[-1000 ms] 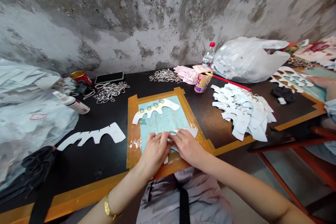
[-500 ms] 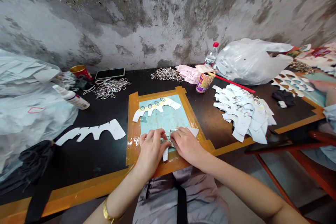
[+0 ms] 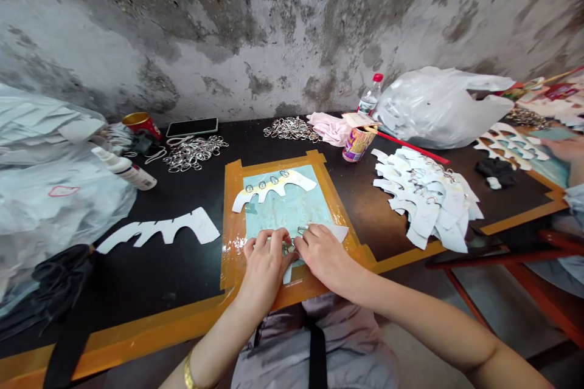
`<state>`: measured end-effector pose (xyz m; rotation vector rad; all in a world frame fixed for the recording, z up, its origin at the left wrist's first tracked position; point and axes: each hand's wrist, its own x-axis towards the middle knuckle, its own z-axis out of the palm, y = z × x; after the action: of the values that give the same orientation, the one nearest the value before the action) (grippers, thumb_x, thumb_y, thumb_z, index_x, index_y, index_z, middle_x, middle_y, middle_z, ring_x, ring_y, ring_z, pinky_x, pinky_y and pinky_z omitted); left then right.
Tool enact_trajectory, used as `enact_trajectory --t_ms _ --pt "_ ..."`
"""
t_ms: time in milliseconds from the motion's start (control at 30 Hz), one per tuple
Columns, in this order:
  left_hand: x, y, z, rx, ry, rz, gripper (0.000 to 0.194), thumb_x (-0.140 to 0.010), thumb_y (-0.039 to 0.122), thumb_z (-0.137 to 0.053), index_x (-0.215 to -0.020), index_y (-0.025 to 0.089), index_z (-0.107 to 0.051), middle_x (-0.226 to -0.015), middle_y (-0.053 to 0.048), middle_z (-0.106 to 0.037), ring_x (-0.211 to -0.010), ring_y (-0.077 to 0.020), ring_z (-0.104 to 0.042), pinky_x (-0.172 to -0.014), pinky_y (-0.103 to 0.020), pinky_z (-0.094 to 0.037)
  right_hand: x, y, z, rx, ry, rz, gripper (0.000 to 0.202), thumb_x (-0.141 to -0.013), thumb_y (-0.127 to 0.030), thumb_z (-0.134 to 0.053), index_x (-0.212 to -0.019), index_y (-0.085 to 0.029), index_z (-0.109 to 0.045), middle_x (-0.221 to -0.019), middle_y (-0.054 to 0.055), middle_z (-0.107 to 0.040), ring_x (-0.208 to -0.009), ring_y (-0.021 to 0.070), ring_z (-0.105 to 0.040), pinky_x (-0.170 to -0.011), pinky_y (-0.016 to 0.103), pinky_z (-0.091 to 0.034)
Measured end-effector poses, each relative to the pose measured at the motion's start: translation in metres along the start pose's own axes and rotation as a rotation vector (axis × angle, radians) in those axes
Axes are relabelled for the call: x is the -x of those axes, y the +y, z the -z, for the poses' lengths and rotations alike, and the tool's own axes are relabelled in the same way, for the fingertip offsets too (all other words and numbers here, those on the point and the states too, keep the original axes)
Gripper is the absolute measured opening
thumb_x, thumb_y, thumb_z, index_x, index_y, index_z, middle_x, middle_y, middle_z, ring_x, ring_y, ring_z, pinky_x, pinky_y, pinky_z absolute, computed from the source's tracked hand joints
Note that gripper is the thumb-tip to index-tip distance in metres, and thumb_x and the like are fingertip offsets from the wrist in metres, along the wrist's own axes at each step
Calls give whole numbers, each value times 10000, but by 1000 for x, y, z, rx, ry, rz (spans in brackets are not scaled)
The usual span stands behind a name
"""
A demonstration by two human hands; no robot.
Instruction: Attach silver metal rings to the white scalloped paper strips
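Observation:
My left hand (image 3: 268, 258) and my right hand (image 3: 325, 257) meet over the near part of a pale blue sheet (image 3: 298, 203). Both have bent fingers closed on a white scalloped strip (image 3: 338, 233), whose ends show beside and below them. A metal ring (image 3: 302, 230) lies at my right fingertips, and more metal glints between the hands. My fingers hide most of this strip. Farther up the sheet lies another white scalloped strip (image 3: 296, 179) with several oval rings along its yellowish upper edge. To the left, a strip without rings (image 3: 166, 229) rests on the black table.
Two piles of metal rings (image 3: 194, 153) (image 3: 292, 129) lie toward the wall. A spray bottle (image 3: 124, 168) and phone (image 3: 192, 127) are at left. On the right are a patterned cup (image 3: 358, 144), stacked strips (image 3: 422, 197), a plastic bag (image 3: 442, 106) and another person's arm (image 3: 563, 152).
My fingers have shifted slightly over the near strip, and its right end has dipped a little. The other strips stay in place; the view has shifted slightly.

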<state>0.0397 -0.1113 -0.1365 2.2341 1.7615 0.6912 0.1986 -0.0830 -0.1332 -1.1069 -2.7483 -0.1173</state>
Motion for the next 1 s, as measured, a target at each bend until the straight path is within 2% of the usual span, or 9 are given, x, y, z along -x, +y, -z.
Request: enact_trajectory --t_ms 100,267,667,1000 --pt "-1 0 0 -12 -17 17 254 -828 163 -631 -992 235 -450 -983 -34 -683 -961 -255 -583 -850 -419 -293 1 -2 -1 -42 5 -66 89 -918 -82 -525 -864 -134 -574 -791 75 -590 -826 244 -534 -754 359 -419" --pt "0 -3 -2 19 -12 33 276 -828 170 -648 -996 230 -439 -960 -17 -699 -938 -248 -605 -839 -413 -300 1 0 0 -128 -21 -95 99 -899 -52 -528 -873 -136 -572 -812 74 -603 -852 243 -534 -780 354 -425" --pt "12 2 -6 -18 94 -1 250 -876 184 -610 -1045 225 -430 -1052 -69 -730 -1004 -273 -637 -854 -416 -305 3 3 -3 -192 -9 -114 111 -866 -29 -537 -874 -131 -580 -847 80 -605 -866 239 -533 -799 356 -454" --pt "3 0 -2 33 -45 72 282 -850 159 -644 -1042 207 -443 -1038 -35 -745 -1095 -246 -621 -883 -415 -304 7 -1 -12 -152 90 -110 102 -884 -59 -532 -835 -116 -602 -795 85 -600 -886 257 -547 -847 386 -468"
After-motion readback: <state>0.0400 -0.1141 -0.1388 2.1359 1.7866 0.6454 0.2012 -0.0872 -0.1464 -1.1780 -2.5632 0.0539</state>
